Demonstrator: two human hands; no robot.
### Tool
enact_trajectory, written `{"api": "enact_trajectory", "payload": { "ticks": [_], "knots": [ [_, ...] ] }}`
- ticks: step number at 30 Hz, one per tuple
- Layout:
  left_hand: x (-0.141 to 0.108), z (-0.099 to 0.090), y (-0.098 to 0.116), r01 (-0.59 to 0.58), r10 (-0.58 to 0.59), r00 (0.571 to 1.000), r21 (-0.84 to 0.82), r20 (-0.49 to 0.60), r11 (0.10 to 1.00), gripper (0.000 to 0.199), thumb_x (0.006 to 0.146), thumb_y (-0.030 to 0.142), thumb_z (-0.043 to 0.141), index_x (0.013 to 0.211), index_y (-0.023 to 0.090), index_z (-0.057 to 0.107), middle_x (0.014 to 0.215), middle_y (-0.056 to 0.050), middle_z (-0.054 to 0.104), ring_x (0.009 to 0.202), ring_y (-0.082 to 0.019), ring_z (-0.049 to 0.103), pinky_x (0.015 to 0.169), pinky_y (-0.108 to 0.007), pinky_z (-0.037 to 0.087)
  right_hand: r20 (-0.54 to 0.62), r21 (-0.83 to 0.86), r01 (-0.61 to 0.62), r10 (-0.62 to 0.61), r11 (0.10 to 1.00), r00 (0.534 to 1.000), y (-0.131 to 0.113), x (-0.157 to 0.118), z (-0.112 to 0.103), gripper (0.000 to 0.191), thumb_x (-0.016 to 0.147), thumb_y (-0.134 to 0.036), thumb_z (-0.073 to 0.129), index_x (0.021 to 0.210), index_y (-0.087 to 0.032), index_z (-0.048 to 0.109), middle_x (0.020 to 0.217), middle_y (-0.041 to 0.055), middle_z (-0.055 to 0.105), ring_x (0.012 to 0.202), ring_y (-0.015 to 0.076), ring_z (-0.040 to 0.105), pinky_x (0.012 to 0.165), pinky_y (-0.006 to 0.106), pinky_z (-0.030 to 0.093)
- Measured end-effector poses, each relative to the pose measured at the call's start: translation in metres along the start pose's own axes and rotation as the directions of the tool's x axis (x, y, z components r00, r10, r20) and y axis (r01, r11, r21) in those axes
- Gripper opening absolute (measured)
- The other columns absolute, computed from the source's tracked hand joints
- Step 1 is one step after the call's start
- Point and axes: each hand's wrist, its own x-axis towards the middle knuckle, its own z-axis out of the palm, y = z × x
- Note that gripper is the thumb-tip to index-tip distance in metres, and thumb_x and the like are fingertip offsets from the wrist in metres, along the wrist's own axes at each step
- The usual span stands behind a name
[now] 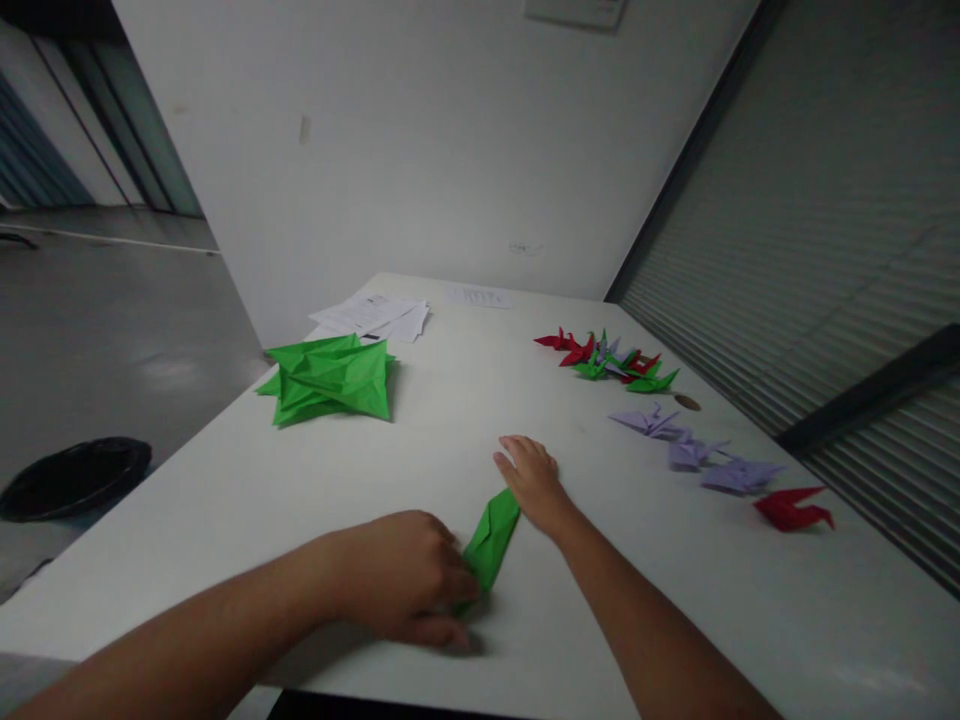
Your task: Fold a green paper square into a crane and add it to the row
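Observation:
A strip of green folded paper (492,540) lies slantwise on the white table in front of me. My left hand (420,578) has its curled fingers on the near end of this paper, hiding that end, with the thumb low against the tabletop. At the far end, my right hand (531,480) rests with its fingers stretched forward and a little apart. Its wrist side is close beside the paper's tip; I cannot tell whether they touch.
On the left of the table (420,470) sits a stack of creased green paper (334,380), with printed sheets (375,316) behind it. Mixed paper cranes (615,362), purple cranes (694,452) and a red crane (793,508) line the right. A black-lined bin (75,478) stands on the floor.

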Motion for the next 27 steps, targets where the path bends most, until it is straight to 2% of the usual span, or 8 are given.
{"api": "enact_trajectory", "payload": {
  "ticks": [2,5,8,10,12,17,23,27],
  "knots": [
    [0.004,0.001,-0.008,0.0,0.002,0.999,0.026,-0.042,1.0,0.022,0.101,0.036,0.056,0.086,0.021,0.064,0.075,-0.004,0.069,0.068,-0.019,0.065,0.072,-0.032,0.051,-0.039,0.166,0.048,-0.042,0.985,0.998,0.01,0.003,-0.002,0.035,0.107,-0.034,0.038,0.119,-0.02,0.068,0.122,0.0121,0.071,0.117,0.0263,0.061,0.105,0.043,0.044],
    [0.01,0.008,-0.018,0.211,-0.202,0.967,0.042,-0.158,0.977,0.019,0.1,0.024,0.049,0.086,0.019,0.062,0.078,-0.005,0.067,0.07,-0.018,0.063,0.071,-0.032,0.049,-0.056,0.276,0.1,-0.088,0.956,0.995,0.018,0.004,-0.009,0.034,0.107,-0.033,0.039,0.107,-0.02,0.07,0.108,0.0097,0.074,0.105,0.024,0.064,0.099,0.039,0.047],
    [0.019,0.02,-0.02,0.374,-0.369,0.908,-0.018,-0.2,0.927,0.022,0.095,0.04,0.061,0.096,0.018,0.063,0.09,-0.007,0.066,0.082,-0.021,0.063,0.074,-0.032,0.05,-0.012,0.269,0.129,-0.131,0.954,0.991,0.018,0.0,-0.017,0.027,0.104,-0.031,0.046,0.104,-0.019,0.07,0.103,0.0087,0.074,0.099,0.0241,0.064,0.094,0.039,0.047],
    [0.026,0.029,-0.018,0.368,-0.365,0.911,-0.018,-0.195,0.93,0.035,0.087,0.05,0.071,0.102,0.019,0.065,0.103,-0.009,0.065,0.093,-0.024,0.063,0.08,-0.034,0.051,0.021,0.271,0.148,-0.159,0.951,0.987,0.015,-0.003,-0.023,0.024,0.103,-0.029,0.049,0.105,-0.019,0.071,0.104,0.0086,0.074,0.1,0.0239,0.063,0.095,0.038,0.047],
    [0.032,0.036,-0.014,0.353,-0.346,0.917,-0.001,-0.197,0.936,0.04,0.085,0.05,0.074,0.111,0.02,0.067,0.112,-0.01,0.065,0.098,-0.025,0.062,0.085,-0.037,0.051,0.042,0.273,0.166,-0.185,0.947,0.982,0.013,-0.006,-0.027,0.023,0.103,-0.027,0.049,0.106,-0.019,0.071,0.105,0.0087,0.074,0.101,0.0239,0.063,0.096,0.039,0.047],
    [0.037,0.044,-0.012,0.342,-0.323,0.934,0.116,-0.154,0.933,0.012,0.094,0.029,0.062,0.098,0.019,0.069,0.097,-0.008,0.068,0.091,-0.024,0.062,0.081,-0.036,0.049,0.064,0.228,0.211,-0.231,0.95,0.971,0.008,-0.009,-0.034,0.023,0.102,-0.024,0.049,0.106,-0.018,0.071,0.103,0.0092,0.073,0.1,0.0243,0.063,0.095,0.039,0.047],
    [0.036,0.045,-0.02,0.357,-0.334,0.932,0.208,-0.137,0.911,0.013,0.098,0.02,0.056,0.098,0.017,0.068,0.101,-0.009,0.071,0.094,-0.024,0.062,0.082,-0.038,0.05,0.127,0.184,0.244,-0.269,0.952,0.955,0.004,-0.012,-0.04,0.025,0.101,-0.019,0.049,0.101,-0.018,0.073,0.099,0.0088,0.073,0.097,0.024,0.063,0.093,0.038,0.048],
    [0.033,0.049,-0.032,0.331,-0.299,0.937,0.187,-0.179,0.925,0.021,0.098,0.017,0.053,0.111,0.016,0.07,0.112,-0.013,0.073,0.102,-0.024,0.065,0.089,-0.038,0.052,0.15,0.223,0.232,-0.268,0.947,0.952,0.003,-0.015,-0.045,0.025,0.099,-0.016,0.049,0.103,-0.018,0.074,0.1,0.0089,0.073,0.098,0.0232,0.065,0.093,0.037,0.049]
  ]
}}
